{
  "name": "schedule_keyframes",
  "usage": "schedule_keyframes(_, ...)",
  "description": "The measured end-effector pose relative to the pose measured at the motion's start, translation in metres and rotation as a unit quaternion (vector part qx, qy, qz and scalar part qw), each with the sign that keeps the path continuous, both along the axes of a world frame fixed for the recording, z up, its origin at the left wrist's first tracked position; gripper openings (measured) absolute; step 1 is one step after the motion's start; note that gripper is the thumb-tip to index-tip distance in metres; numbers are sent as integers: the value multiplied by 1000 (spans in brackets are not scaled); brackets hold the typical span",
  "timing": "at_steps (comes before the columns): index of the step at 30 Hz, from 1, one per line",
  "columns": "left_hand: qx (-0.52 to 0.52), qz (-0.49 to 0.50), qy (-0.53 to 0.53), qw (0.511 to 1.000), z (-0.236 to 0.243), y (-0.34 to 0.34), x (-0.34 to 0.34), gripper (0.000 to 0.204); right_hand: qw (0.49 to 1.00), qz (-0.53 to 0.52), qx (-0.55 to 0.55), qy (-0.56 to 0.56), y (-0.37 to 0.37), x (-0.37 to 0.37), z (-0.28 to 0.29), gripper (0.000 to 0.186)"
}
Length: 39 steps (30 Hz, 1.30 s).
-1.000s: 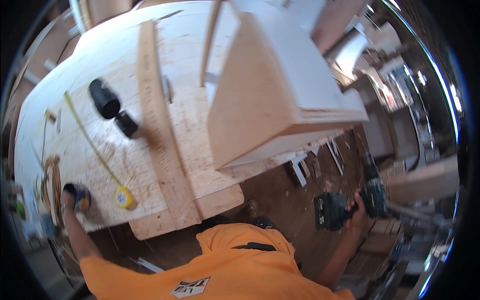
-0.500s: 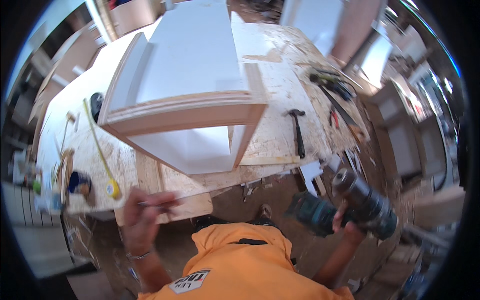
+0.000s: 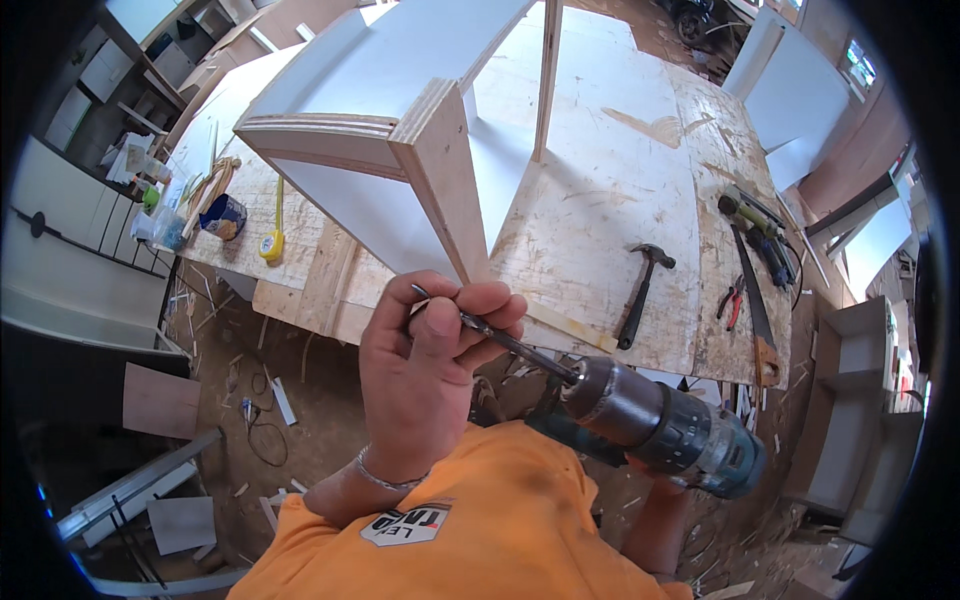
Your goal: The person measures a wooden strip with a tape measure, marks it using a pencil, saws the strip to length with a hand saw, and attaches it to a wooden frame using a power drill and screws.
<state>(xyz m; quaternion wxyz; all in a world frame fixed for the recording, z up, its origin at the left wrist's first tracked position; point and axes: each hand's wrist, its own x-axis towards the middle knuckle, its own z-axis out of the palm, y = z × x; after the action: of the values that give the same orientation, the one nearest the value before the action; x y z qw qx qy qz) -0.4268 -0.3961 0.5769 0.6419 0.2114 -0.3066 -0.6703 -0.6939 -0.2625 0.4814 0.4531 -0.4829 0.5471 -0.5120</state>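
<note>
My left hand (image 3: 425, 375) is raised in front of me, thumb and fingers pinching a thin dark drill bit (image 3: 535, 357). One end of the bit pokes out past the thumb; its other end meets the chuck of a green and black power drill (image 3: 680, 425). Whether the chuck grips it cannot be seen. My right hand (image 3: 655, 485) holds the drill from below, its fingers mostly hidden behind the body. Just beyond my left hand stands a white box frame (image 3: 440, 165) with bare plywood edges, set on the worktable (image 3: 590, 215).
To the right on the table lie a hammer (image 3: 645, 293), red pliers (image 3: 733, 303), a handsaw (image 3: 757, 310) and a green tool (image 3: 750, 212). At left are a yellow tape measure (image 3: 271, 245) and a dark blue can (image 3: 223, 217). Wood scraps litter the floor (image 3: 300, 440).
My left hand has moved right with the drill bit, up to the drill's chuck. The drill has come slightly lower and left. My view has shifted, showing the box frame's corner closer.
</note>
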Motion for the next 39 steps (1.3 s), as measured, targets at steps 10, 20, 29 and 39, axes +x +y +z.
schedule_keyframes(10, -5, 39, -21, 999, 10, -47, -36, 32, 990, 69, -66, -105, -35, -37, 6, 70)
schedule_keyframes(20, -50, 123, 61, 989, 15, -71, -62, 34, 985, 123, -80, -92, -103, -88, 28, 72)
schedule_keyframes(29, -19, 194, 72, 978, 23, -78, -60, 31, 982, 169, -83, -22, -145, -93, 38, 67)
schedule_keyframes(39, -91, 376, -418, 822, 21, -76, -8, 43, 981, 178, -77, 12, -157, -89, 46, 62)
